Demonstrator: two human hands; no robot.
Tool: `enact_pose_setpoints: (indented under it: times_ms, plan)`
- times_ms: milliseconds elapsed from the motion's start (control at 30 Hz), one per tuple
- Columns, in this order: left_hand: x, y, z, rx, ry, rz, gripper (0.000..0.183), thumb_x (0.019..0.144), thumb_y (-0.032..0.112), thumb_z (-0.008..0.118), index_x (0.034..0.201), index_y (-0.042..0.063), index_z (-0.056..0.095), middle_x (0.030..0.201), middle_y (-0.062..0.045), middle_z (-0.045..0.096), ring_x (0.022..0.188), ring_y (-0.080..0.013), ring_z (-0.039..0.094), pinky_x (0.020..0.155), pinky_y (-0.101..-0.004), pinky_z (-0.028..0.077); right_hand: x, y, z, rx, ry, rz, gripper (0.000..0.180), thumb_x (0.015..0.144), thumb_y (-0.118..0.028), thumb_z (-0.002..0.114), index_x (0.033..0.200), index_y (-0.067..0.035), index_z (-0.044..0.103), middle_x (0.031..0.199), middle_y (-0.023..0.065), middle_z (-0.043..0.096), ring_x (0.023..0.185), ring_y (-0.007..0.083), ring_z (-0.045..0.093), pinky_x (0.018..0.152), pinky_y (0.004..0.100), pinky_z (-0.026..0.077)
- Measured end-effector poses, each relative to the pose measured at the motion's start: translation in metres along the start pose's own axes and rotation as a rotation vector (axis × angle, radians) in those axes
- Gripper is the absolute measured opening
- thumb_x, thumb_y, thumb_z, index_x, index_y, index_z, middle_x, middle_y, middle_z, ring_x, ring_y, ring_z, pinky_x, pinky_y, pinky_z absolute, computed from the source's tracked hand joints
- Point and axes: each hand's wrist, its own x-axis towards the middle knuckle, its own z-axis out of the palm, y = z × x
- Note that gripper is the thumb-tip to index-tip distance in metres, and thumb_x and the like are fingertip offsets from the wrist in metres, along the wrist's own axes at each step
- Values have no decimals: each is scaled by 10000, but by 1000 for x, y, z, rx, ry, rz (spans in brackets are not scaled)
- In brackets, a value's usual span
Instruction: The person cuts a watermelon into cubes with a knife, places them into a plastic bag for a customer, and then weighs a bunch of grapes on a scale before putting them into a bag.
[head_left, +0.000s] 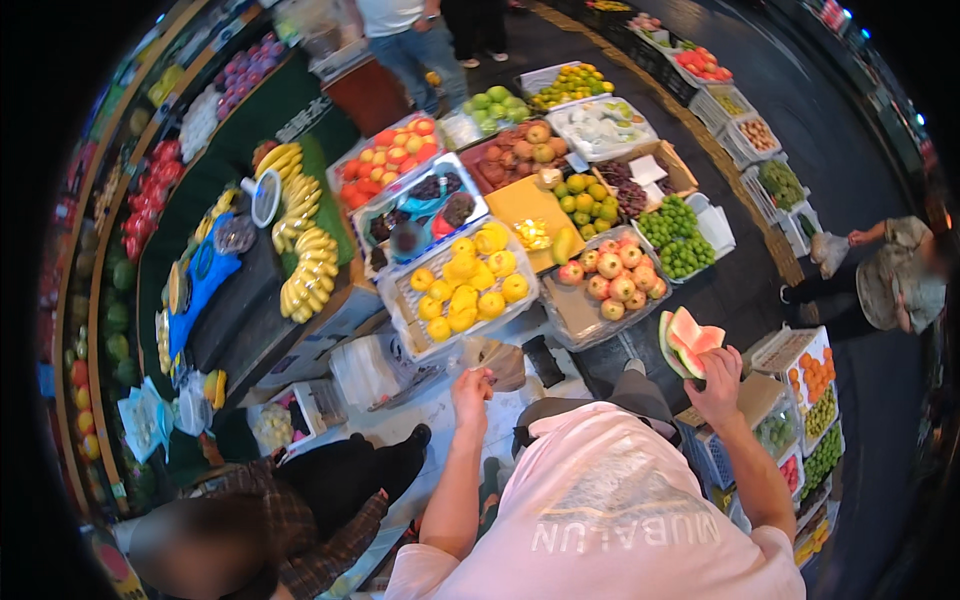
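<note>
My right hand (716, 386) holds several watermelon pieces (690, 341), pale red flesh with green rind, beside the crate of pomegranates (616, 276). My left hand (474, 386) is closed at the edge of a thin, see-through brownish plastic bag (495, 362), which hangs to its right. Ahead of that hand stands a white crate of yellow fruit (461, 289). Green grapes (675, 234) lie beyond the watermelon. What the bag contains cannot be made out.
Bananas (309, 262) lie on the stall at left. A person in a plaid shirt (262, 502) is close at lower left. Fruit crates (814, 405) stand at right. Another person (896, 274) carries a bag at far right; someone in jeans (420, 60) stands ahead.
</note>
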Motion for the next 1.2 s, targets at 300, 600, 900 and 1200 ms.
enact_pose_setpoints:
  times_ms: [300,600,900,1200]
  plan:
    - [-4,-57,64,136,56,51,174,909,130,510,1053,43,552,717,13,529,571,-74,440,514,-220,360,-33,180,-22,108,18,-139,328,600,-147,700,896,-40,607,895,82,583,956,268,579,960,440,405]
    - [-39,-45,182,120,166,-168,173,907,289,535,924,117,541,612,36,484,521,-84,416,507,-219,336,-60,281,-80,121,139,-125,262,644,-123,668,881,-28,608,894,98,589,956,263,575,960,430,425]
    - [-24,-11,211,35,168,-107,196,903,335,539,890,140,535,577,43,464,502,-88,408,501,-217,327,-52,331,-115,109,48,-45,356,632,-172,696,952,-38,613,920,83,585,948,254,574,946,437,411]
    - [19,0,204,66,281,134,102,884,141,573,896,51,620,757,-47,605,686,-178,616,621,-249,487,-19,315,-80,69,-124,16,602,526,-109,783,1076,18,575,1104,205,585,1116,404,519,989,556,375]
